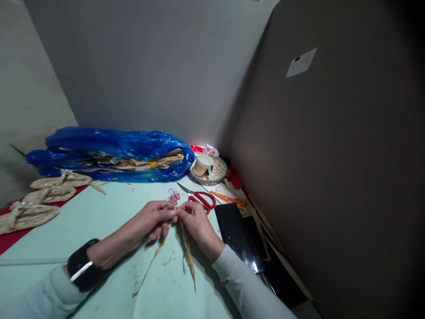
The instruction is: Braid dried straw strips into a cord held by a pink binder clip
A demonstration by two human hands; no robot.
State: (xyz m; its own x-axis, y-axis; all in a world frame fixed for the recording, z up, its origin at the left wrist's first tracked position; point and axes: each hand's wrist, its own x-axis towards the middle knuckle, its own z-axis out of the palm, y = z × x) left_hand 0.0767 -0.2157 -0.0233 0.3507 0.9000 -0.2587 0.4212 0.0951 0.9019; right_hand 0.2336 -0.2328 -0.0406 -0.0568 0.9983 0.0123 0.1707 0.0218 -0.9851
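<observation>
At the middle of the table, my left hand and my right hand meet with their fingertips pinched on dried straw strips. The loose ends trail down toward me, one under each hand. Just beyond my fingers, a pink binder clip grips the top of the strips. Red-handled scissors lie with blades apart beside my right hand. My fingers cover the spot where the strips come together.
Woven straw sandals sit at the left on red cloth. A blue plastic bag holding a straw bundle lies at the back. Right of it are a woven basket with a cup, orange scissors and a black flat object.
</observation>
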